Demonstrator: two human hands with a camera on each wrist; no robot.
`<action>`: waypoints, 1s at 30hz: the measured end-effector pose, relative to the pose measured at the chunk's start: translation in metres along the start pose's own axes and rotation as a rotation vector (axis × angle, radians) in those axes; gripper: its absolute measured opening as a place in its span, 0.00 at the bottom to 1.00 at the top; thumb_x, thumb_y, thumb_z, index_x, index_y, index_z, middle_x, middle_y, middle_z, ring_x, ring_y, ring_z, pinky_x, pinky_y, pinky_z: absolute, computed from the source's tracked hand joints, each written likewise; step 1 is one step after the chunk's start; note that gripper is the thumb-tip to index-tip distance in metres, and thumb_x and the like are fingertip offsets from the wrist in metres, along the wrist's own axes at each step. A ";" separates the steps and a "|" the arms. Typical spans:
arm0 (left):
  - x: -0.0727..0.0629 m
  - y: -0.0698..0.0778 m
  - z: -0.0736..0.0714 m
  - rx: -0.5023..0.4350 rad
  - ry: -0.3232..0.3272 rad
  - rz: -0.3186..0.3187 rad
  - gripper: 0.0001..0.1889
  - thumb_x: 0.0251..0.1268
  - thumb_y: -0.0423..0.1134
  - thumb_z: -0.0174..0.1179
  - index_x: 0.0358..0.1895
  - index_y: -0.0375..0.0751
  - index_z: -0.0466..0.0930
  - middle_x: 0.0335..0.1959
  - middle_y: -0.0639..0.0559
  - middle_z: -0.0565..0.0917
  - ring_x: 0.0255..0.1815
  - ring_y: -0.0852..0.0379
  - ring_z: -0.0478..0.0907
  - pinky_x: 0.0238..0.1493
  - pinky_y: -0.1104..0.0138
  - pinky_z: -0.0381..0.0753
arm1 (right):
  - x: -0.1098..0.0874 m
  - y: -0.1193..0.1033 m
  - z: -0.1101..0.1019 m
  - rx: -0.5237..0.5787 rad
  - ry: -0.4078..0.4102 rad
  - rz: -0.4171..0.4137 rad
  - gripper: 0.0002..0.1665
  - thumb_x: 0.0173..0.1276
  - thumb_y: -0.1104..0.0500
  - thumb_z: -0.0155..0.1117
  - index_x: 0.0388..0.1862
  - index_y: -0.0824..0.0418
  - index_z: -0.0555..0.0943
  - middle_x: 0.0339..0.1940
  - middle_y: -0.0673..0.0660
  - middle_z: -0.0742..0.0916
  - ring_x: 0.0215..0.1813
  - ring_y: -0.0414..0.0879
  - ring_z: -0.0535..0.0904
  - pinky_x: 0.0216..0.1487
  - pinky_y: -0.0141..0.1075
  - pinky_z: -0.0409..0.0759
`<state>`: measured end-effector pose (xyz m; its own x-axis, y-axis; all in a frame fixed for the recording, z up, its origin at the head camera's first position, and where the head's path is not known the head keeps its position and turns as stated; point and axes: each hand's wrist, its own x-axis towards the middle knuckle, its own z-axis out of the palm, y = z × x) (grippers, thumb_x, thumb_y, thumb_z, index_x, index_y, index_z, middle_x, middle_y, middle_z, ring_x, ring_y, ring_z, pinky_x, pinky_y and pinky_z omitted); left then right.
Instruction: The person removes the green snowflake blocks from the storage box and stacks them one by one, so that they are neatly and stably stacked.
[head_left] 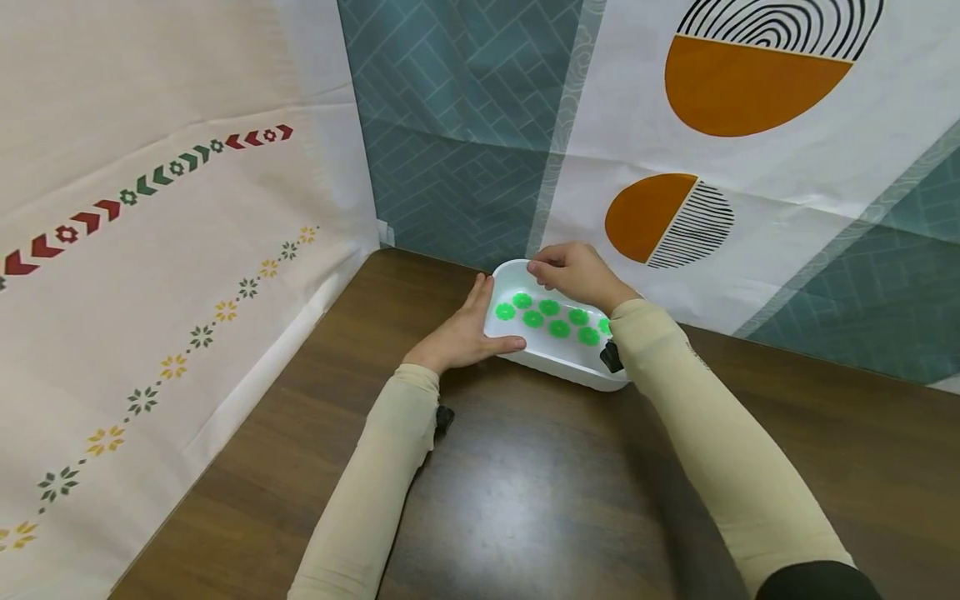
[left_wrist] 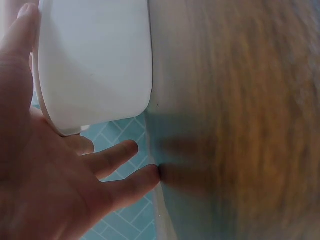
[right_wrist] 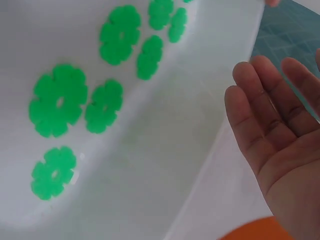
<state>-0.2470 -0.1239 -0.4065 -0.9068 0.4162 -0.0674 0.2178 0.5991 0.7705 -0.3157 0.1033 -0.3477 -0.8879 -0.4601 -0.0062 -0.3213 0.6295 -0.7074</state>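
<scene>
A white plastic basin (head_left: 570,362) stands at the back of the table with several green flower-shaped discs (head_left: 558,328) on its floor. At its left end is my left hand (head_left: 461,333), the thumb along the near rim and the straight fingers at the end wall. In the left wrist view the hand's outer fingers (left_wrist: 132,187) spread beyond the basin. My right hand (head_left: 577,271) bends over the far rim, thumb and index fingertips close together there. Its other fingers (right_wrist: 250,115) curve loosely outside the basin wall. I cannot tell whether the right fingertips pinch anything.
The brown wooden table (head_left: 495,492) extends in front of the basin. Close behind it hang a teal brick-patterned cloth (head_left: 457,167) and a white panel with orange shapes (head_left: 652,217). A cream patterned cloth (head_left: 150,308) lines the left side.
</scene>
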 end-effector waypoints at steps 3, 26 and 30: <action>0.001 0.001 0.000 0.001 -0.002 0.000 0.63 0.60 0.64 0.68 0.83 0.48 0.29 0.83 0.44 0.30 0.80 0.43 0.45 0.73 0.50 0.58 | 0.005 0.004 0.006 -0.008 -0.027 0.009 0.21 0.77 0.48 0.60 0.53 0.64 0.86 0.43 0.64 0.87 0.45 0.58 0.82 0.47 0.45 0.80; -0.002 0.002 0.001 -0.015 -0.018 -0.024 0.63 0.60 0.63 0.68 0.83 0.50 0.28 0.83 0.47 0.28 0.80 0.42 0.46 0.72 0.49 0.58 | 0.023 0.028 0.048 -0.177 -0.155 -0.006 0.22 0.67 0.55 0.71 0.59 0.57 0.85 0.41 0.54 0.88 0.39 0.51 0.77 0.41 0.41 0.75; -0.002 0.002 0.001 -0.014 -0.015 -0.025 0.62 0.61 0.63 0.68 0.83 0.51 0.29 0.83 0.47 0.29 0.80 0.42 0.46 0.72 0.48 0.57 | 0.026 0.029 0.052 -0.211 -0.195 -0.016 0.25 0.65 0.55 0.74 0.61 0.57 0.84 0.53 0.55 0.87 0.47 0.52 0.76 0.50 0.43 0.74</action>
<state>-0.2442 -0.1232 -0.4048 -0.9063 0.4114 -0.0963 0.1897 0.5999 0.7773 -0.3307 0.0774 -0.4054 -0.8086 -0.5698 -0.1470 -0.4142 0.7286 -0.5456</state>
